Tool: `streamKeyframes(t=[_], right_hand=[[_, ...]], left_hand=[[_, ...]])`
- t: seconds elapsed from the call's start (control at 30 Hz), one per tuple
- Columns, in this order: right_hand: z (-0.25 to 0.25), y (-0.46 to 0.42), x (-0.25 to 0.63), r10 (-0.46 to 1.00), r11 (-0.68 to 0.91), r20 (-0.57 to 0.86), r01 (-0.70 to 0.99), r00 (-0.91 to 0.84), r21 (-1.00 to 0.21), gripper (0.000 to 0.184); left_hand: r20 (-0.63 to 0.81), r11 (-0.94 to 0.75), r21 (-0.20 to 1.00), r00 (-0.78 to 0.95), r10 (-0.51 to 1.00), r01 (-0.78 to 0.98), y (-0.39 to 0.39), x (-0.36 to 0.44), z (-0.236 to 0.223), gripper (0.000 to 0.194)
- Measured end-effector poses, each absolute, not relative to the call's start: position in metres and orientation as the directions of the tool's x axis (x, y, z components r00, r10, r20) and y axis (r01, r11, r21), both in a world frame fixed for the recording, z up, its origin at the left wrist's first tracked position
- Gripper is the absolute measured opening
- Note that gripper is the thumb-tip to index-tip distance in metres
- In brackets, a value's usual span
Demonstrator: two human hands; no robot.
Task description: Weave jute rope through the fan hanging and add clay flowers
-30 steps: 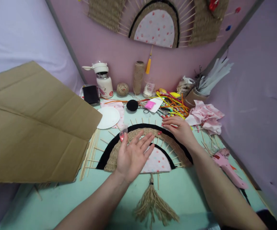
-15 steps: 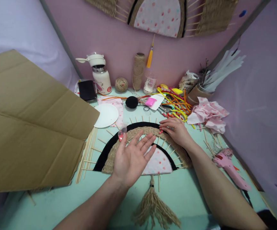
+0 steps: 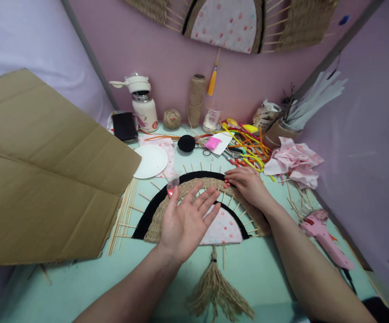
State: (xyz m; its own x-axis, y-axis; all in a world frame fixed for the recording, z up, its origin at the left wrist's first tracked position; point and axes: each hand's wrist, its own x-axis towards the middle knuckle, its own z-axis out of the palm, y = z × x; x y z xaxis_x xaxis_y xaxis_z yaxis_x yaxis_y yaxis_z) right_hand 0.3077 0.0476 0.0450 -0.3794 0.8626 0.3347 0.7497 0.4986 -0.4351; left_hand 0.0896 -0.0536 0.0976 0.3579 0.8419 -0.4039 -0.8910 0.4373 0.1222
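Note:
My left hand [image 3: 186, 222] is turned palm up above the half-round woven piece [image 3: 157, 224], fingers spread, nothing on the palm. By its thumb tip is a small clear bag [image 3: 173, 185] with pinkish-red bits inside; whether the thumb touches it I cannot tell. My right hand [image 3: 248, 185] rests on the upper right of the woven band, its fingertips pinched together at a few small pinkish-red beads [image 3: 227, 183]. The piece has black bands, thin sticks and a dotted fabric centre [image 3: 223, 226]. A twine tassel [image 3: 214, 287] hangs from its straight edge.
Large cardboard [image 3: 53, 179] leans in from the left beside loose sticks [image 3: 123, 220]. Behind are a white plate [image 3: 152, 161], open bottle [image 3: 144, 110], twine cone [image 3: 197, 101] and coloured pipe cleaners [image 3: 244, 143]. A pink glue gun [image 3: 327, 240] lies right, near crumpled fabric [image 3: 293, 161].
The view has shifted very slightly. Slightly more of the pinkish-red beads shows beside my right fingertips; both hands keep almost the same pose.

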Motion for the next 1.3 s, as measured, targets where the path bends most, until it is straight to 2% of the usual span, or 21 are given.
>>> streamKeyframes(t=[0.27,0.63,1.1,1.3], right_hand=[[0.053,0.038,0.308,0.85,0.51,0.377,0.757,-0.369,-0.409,0.026],[0.051,0.035,0.312,0.825,0.528,0.374,0.815,-0.424,-0.24,0.031],[0.051,0.033,0.31,0.827,0.523,0.365,0.824,-0.428,-0.218,0.029],[0.054,0.033,0.311,0.81,0.536,0.414,0.811,-0.415,-0.235,0.028]], left_hand=[[-0.396,0.434,0.136,0.352,0.848,-0.891,-0.054,0.09,0.096,0.047],[-0.399,0.434,0.138,0.351,0.847,-0.89,-0.054,0.09,0.095,0.049],[-0.387,0.441,0.154,0.357,0.85,-0.884,-0.054,0.09,0.094,0.049],[-0.39,0.445,0.182,0.351,0.851,-0.877,-0.053,0.089,0.095,0.048]])
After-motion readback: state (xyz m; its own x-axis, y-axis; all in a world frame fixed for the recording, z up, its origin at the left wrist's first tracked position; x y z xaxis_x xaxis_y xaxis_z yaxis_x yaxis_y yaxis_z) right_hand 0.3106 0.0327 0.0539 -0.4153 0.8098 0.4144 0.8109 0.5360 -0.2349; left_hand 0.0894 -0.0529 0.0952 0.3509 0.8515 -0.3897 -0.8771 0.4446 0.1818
